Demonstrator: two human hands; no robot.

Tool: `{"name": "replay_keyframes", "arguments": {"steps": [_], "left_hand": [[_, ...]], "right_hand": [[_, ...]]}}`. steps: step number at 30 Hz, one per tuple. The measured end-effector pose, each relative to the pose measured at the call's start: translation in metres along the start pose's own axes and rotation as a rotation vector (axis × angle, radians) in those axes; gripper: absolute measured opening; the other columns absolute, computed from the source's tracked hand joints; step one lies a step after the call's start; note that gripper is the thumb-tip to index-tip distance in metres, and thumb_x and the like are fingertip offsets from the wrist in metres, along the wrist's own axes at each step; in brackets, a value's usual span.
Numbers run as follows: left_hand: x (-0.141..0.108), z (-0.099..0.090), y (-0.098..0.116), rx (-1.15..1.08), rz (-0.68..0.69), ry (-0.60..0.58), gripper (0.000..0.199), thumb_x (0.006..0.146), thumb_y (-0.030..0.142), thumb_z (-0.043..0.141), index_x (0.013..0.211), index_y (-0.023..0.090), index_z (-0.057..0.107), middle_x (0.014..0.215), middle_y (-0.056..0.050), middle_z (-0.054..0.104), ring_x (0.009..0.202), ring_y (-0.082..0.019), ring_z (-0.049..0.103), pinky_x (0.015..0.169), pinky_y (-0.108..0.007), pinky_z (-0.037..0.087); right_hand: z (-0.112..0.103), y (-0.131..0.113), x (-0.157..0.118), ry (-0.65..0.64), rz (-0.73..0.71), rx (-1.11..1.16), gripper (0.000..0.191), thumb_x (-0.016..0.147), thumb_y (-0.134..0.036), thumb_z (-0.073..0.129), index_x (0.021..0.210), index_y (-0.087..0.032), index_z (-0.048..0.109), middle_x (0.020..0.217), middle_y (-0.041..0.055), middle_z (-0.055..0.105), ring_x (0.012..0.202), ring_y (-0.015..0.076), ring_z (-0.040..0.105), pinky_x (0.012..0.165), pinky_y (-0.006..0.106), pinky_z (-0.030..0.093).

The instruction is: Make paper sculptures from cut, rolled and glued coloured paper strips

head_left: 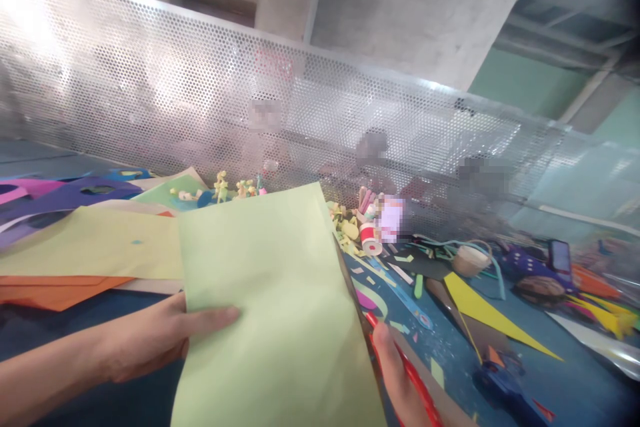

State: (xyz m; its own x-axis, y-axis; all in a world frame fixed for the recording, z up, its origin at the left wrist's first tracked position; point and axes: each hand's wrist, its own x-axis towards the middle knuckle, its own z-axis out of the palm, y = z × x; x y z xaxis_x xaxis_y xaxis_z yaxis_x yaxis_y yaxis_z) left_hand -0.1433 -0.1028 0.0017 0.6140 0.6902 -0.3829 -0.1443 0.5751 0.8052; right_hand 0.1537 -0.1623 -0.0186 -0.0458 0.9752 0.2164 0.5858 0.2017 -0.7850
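A large pale green sheet of paper (265, 307) stands tilted in front of me and fills the middle of the view. My left hand (165, 333) grips its left edge, thumb flat on the front and fingers behind. At the lower right, my right hand (400, 373) is closed around red-handled scissors (417, 383), beside the sheet's right edge. The handle shows on both sides of the thumb; the blades are hidden, and motion blurs this area.
Yellow paper (95, 243), orange paper (65, 290) and purple sheets lie left. Small clay figures (221, 187) stand behind. To the right are paper scraps, a red-and-white roll (371, 239), yellow paper (495, 313) and a dark blue tool (515, 387). A perforated metal screen (200, 93) borders the table; blurred people show through it.
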Motion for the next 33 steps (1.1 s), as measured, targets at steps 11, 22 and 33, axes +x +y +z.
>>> {"name": "replay_keyframes", "arguments": {"steps": [11, 22, 33], "left_hand": [[0.0, 0.001, 0.0, -0.002, -0.001, 0.005, 0.055, 0.077, 0.022, 0.064, 0.128, 0.014, 0.042, 0.119, -0.007, 0.059, 0.107, -0.026, 0.057, 0.096, -0.044, 0.043], [0.0, 0.002, 0.001, -0.003, 0.014, 0.003, 0.057, 0.078, 0.022, 0.063, 0.13, 0.015, 0.04, 0.119, -0.006, 0.06, 0.108, -0.027, 0.056, 0.097, -0.045, 0.042], [0.0, -0.001, -0.001, 0.006, 0.019, 0.028, 0.054, 0.071, 0.025, 0.07, 0.121, 0.017, 0.051, 0.115, -0.006, 0.062, 0.107, -0.028, 0.057, 0.095, -0.043, 0.044]], "right_hand": [[0.0, -0.017, 0.0, 0.068, -0.004, -0.229, 0.053, 0.088, -0.057, 0.024, 0.055, -0.022, 0.049, 0.053, 0.0006, 0.052, 0.054, 0.0169, 0.052, 0.057, 0.027, 0.045], [0.003, -0.027, 0.002, 0.087, 0.0, -0.256, 0.06, 0.088, -0.058, 0.019, 0.053, -0.021, 0.05, 0.048, 0.0003, 0.052, 0.05, 0.0152, 0.052, 0.05, 0.023, 0.042], [0.006, -0.018, 0.002, 0.163, 0.022, -0.319, 0.06, 0.084, -0.065, 0.022, 0.055, -0.021, 0.051, 0.049, 0.0003, 0.054, 0.048, 0.0154, 0.051, 0.045, 0.024, 0.039]]}}
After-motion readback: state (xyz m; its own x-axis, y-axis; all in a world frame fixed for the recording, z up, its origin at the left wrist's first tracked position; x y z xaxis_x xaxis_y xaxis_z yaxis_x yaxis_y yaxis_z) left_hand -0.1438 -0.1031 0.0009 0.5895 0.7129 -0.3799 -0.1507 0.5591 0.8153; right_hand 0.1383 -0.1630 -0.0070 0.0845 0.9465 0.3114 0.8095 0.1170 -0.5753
